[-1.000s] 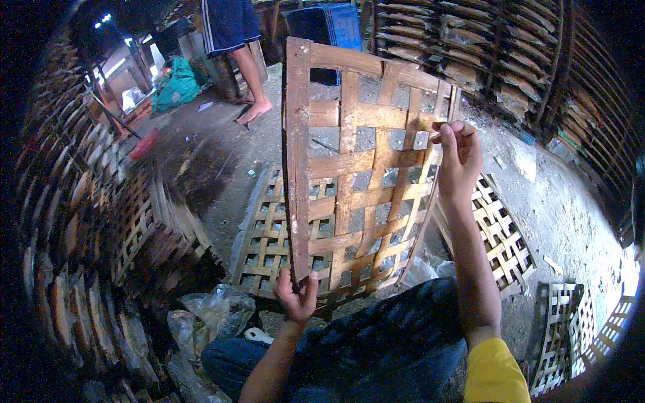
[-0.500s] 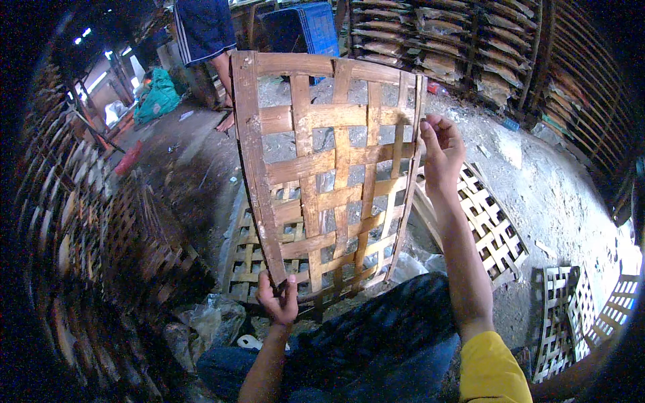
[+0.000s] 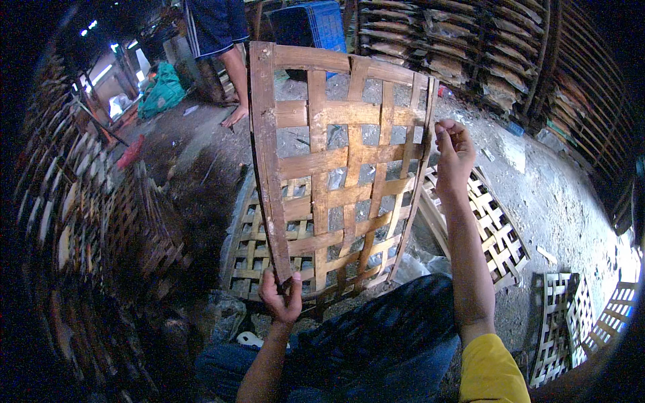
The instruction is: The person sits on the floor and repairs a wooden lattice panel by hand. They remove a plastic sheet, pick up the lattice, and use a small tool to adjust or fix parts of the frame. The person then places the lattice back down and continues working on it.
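Woven panel: a lattice of flat bamboo strips [image 3: 336, 168], held upright in the centre of the frame and tilted slightly away at the top. Wide gaps between the strips show the ground behind; held this way, the weave can be looked through.

Left hand: the left hand [image 3: 281, 295] is clenched around the panel's lower left corner, thumb in front and fingers behind the thick edge strip. The judgement is that it bears most of the weight from below.

Right hand: the right hand [image 3: 453, 151], right of centre, pinches the panel's right edge near the top, fingers curled onto the thin border strip. This grip appears to steady the panel and keep it from swinging.

Lap: dark blue trousers [image 3: 376, 349] fill the lower centre; the panel's lower edge hangs just above them. A yellow sleeve [image 3: 490, 369] shows at the lower right.

Panels on the ground: a similar woven panel [image 3: 255, 248] lies flat behind the held one, another [image 3: 497, 228] lies to the right, and paler ones [image 3: 564, 316] sit at the lower right.

Stacks: finished panels lean in piles along the left edge [image 3: 134, 221] and upper right [image 3: 430, 40].

Background: another person's legs [image 3: 232, 74] stand at the upper left, beside a blue crate [image 3: 312, 20] and a green bag [image 3: 161, 91].
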`<state>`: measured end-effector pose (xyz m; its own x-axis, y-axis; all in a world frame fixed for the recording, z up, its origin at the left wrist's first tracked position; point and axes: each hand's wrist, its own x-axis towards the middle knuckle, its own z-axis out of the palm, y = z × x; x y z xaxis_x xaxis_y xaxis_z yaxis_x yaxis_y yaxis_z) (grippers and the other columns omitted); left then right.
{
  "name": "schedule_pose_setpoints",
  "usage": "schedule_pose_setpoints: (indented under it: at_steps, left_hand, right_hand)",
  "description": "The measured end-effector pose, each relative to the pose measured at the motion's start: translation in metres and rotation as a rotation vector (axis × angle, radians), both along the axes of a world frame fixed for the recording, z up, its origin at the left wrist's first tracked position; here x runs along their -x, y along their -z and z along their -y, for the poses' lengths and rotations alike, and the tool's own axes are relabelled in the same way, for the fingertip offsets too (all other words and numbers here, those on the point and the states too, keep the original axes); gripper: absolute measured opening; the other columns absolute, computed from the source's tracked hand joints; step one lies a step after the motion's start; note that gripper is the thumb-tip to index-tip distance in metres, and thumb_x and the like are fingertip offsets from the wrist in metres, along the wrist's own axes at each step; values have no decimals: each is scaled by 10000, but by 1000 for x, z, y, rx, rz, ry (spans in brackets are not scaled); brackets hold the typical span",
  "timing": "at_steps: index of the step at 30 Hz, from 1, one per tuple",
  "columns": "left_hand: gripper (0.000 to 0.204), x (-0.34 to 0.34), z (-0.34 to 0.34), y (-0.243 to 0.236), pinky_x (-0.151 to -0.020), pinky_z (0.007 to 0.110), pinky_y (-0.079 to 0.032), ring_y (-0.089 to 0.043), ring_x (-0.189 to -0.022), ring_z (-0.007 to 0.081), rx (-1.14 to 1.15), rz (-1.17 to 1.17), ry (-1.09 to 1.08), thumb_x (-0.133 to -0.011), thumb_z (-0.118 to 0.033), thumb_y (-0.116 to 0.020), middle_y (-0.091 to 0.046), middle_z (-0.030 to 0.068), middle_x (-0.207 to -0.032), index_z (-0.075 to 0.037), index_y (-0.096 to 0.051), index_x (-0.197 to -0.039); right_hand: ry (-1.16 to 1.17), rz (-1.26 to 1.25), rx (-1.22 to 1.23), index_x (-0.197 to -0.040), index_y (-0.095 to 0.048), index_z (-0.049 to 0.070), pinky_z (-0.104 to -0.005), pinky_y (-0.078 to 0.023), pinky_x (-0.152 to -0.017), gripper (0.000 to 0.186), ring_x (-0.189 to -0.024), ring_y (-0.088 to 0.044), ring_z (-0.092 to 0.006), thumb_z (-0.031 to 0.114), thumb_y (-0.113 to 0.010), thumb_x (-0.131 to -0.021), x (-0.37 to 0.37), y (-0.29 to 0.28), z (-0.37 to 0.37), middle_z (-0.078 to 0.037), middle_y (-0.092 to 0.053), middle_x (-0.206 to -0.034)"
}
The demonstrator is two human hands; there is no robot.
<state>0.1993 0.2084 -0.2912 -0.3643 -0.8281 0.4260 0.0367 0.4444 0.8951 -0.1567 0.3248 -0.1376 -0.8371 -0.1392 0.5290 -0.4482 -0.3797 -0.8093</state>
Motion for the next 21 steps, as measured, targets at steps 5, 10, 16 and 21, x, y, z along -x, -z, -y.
schedule_pose_setpoints:
  at_steps: [5, 10, 16, 21]
  left_hand:
    - [262, 0, 2, 5, -591, 324, -405, -484, -636, 153, 21, 26, -5, -906, -208, -720, -509, 51, -707, -34, -524, -889]
    - [269, 2, -1, -1, -590, 323, -399, -466, -633, 159, 47, 38, -5, -909, -210, -714, -493, 48, -697, -33, -513, -881]
    - [274, -7, 2, 6, -608, 322, -411, -480, -667, 149, -26, 63, 38, -924, -219, -711, -521, 50, -738, -28, -516, -905]
    - [254, -1, -10, -3, -659, 337, -459, -539, -703, 172, 20, -1, 52, -919, -204, -722, -566, 68, -773, -16, -559, -965]
  right_hand:
    - [124, 26, 43, -1083, -653, 33, -258, -457, -798, 110, -866, -580, -103, 85, -652, -986, 15, 8, -1, -20, -666, -982]
    - [261, -15, 16, -1096, -649, 13, -246, -448, -793, 134, -861, -570, -92, 93, -637, -990, 29, 12, -7, -17, -661, -974]
    - [251, -211, -175, -1110, -688, 51, -347, -492, -866, 184, -965, -642, -208, 132, -672, -946, -19, -14, -2, -106, -701, -1071]
    - [440, -747, -246, -1066, -732, 76, -412, -487, -905, 237, -1026, -612, -320, 82, -779, -834, -48, -40, -4, -121, -669, -1068]
